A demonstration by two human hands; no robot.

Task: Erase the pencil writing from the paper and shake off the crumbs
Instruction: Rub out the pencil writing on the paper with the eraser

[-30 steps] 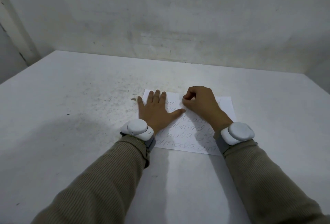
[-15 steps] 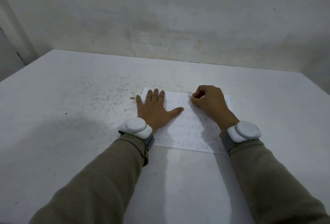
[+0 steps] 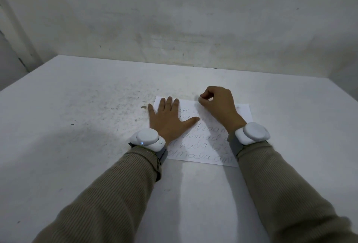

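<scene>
A white sheet of paper [image 3: 201,146] with several lines of pencil writing lies flat on the white table [image 3: 87,126]. My left hand [image 3: 168,119] presses flat on the paper's left part, fingers straight and thumb spread. My right hand [image 3: 219,105] rests at the paper's far edge with fingers curled, pinching a small whitish eraser [image 3: 199,99] that barely shows at the fingertips. The top lines of writing look faint; the lower lines are dark. Both wrists carry white devices.
Dark crumbs and specks [image 3: 108,107] lie scattered on the table left of the paper, with a small dark bit [image 3: 143,107] near my left little finger. A stained wall [image 3: 174,29] stands behind the table's far edge.
My right hand has slid back and forth along the top of the paper, now sitting slightly farther up. My left hand stays pressed on the sheet.
</scene>
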